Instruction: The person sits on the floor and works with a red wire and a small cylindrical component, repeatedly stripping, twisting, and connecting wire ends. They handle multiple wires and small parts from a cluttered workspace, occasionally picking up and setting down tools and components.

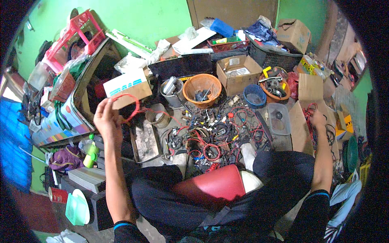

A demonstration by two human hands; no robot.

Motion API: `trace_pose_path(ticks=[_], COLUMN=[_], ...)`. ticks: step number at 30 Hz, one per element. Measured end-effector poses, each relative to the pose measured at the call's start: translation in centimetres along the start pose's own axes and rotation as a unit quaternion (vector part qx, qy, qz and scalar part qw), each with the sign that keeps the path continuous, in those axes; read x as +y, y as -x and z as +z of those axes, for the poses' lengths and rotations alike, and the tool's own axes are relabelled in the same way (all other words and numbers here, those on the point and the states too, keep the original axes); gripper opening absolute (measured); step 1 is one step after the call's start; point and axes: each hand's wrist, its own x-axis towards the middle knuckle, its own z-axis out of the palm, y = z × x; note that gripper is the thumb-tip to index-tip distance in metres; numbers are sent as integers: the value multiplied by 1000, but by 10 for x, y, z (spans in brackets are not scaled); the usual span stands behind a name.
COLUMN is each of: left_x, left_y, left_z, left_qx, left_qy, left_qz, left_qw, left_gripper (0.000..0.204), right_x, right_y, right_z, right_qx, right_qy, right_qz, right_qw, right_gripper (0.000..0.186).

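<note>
Raised at the left, my left hand (108, 118) pinches a loop of red wire (133, 117). A thin red strand trails from this loop toward the pile on the floor. On the far right my right hand (319, 120) is closed at a bundle of red wire (309, 111), over an open cardboard box (300, 131); its fingertips are partly hidden. Black cables (330, 135) hang beside that wrist. Between my feet spreads a tangled heap of wires and small parts (219, 133), with a red coiled cord (212, 152) at its near side.
Behind the heap stand a grey pail (173, 98), an orange basket (202, 102), a cardboard box (239, 81) and a small blue basket (254, 96). A clear plastic tub (278, 121) is left of the open box. A red cushioned piece (212, 184) lies between my legs.
</note>
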Motion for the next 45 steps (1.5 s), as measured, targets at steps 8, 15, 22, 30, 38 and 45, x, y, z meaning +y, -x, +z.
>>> trace_pose_path(ticks=[8,15,22,30,38,45], left_x=[3,-8,-20,-15,-8,-14], left_y=[57,52,57,91,85,68], left_z=[91,106,96,123,115,109], left_qx=[-228,-204,-212,-311,-298,-264], left_qy=[59,77,-45,-4,-11,40], left_qz=[-111,-37,69,43,15,-79], left_qw=[965,975,974,949,954,960], left_gripper=[16,19,15,17,17,19], right_x=[-286,-336,-331,-338,-336,-332], right_y=[89,123,151,176,174,171], right_z=[-88,-98,-110,-127,-122,-131], right_qx=[-111,-253,125,305,142,51], right_qy=[-453,-545,-512,-355,-197,-355], right_qz=[-493,-544,-596,-564,-589,-673], right_qw=[735,586,605,680,771,647], right_gripper=[45,22,14,12,23,44])
